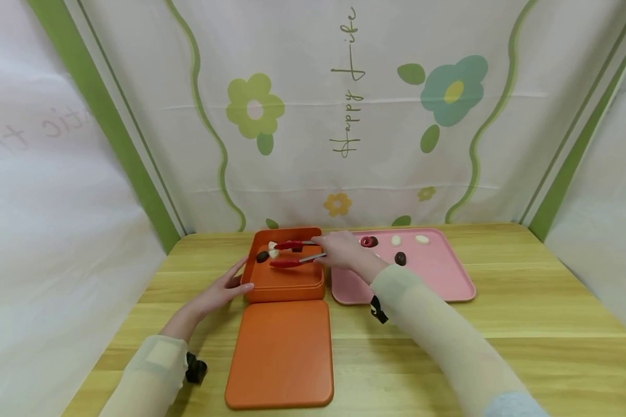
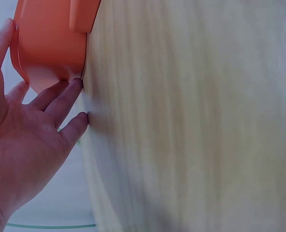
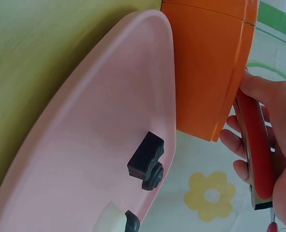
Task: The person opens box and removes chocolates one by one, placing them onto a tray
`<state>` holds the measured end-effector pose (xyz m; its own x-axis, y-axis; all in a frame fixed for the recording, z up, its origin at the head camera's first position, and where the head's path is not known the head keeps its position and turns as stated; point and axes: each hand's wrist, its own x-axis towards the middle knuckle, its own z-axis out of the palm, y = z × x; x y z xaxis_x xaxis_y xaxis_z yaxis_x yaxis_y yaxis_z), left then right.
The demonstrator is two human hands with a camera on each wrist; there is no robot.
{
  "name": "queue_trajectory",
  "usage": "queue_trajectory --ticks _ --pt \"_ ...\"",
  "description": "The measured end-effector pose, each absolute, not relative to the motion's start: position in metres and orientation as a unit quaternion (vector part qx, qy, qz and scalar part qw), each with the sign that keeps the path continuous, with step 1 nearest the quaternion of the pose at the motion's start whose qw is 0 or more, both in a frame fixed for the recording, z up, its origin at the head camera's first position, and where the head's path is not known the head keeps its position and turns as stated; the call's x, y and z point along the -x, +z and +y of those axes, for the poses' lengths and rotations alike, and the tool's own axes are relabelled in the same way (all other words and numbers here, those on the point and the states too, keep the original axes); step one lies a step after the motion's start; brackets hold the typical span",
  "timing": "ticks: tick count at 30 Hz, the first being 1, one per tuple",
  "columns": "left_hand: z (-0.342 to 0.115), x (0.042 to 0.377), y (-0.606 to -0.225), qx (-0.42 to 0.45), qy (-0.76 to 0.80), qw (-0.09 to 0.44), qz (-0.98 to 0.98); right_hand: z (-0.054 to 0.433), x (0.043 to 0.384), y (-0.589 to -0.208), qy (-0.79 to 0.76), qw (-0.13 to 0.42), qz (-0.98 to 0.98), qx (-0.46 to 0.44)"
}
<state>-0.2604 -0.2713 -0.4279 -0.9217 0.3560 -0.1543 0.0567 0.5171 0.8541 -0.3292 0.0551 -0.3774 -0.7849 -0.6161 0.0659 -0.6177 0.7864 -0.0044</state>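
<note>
Wooden table [image 1: 381,376]: red tongs [image 1: 287,263], gripped in right hand [image 1: 342,250], pointed long-axis toward nine o'clock into orange box [image 1: 287,294], left hand [image 1: 215,296], fingers extended, touching its eight-o'clock side.

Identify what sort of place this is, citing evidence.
Probably a curtained tabletop booth: cloth hangs behind and on both sides of a table, which bears a box and a tray.
</note>
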Motion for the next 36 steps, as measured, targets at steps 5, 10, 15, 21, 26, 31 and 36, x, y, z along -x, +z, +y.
queue_trajectory --ticks 5,10,15,21,26,31,36 --pt "-0.27 0.258 -0.425 -0.12 0.484 0.157 0.852 0.051 0.331 -0.379 0.013 0.029 -0.945 -0.327" --pt "-0.27 0.258 -0.425 -0.119 0.484 0.156 0.853 0.048 0.331 -0.379 0.01 0.025 -0.946 -0.322" --pt "-0.27 0.257 -0.425 -0.118 0.486 0.157 0.852 0.046 0.331 -0.377 -0.001 0.025 -0.946 -0.323" --pt "-0.27 0.258 -0.425 -0.118 0.489 0.156 0.85 0.043 0.329 -0.372 -0.006 0.023 -0.942 -0.335" --pt "-0.27 0.258 -0.425 -0.118 0.486 0.155 0.852 0.042 0.326 -0.371 0.004 0.014 -0.942 -0.334" --pt "-0.271 0.259 -0.427 -0.117 0.484 0.153 0.853 0.042 0.326 -0.373 0.014 0.017 -0.943 -0.331" --pt "-0.271 0.259 -0.427 -0.116 0.484 0.154 0.853 0.046 0.325 -0.375 0.029 0.027 -0.941 -0.336"
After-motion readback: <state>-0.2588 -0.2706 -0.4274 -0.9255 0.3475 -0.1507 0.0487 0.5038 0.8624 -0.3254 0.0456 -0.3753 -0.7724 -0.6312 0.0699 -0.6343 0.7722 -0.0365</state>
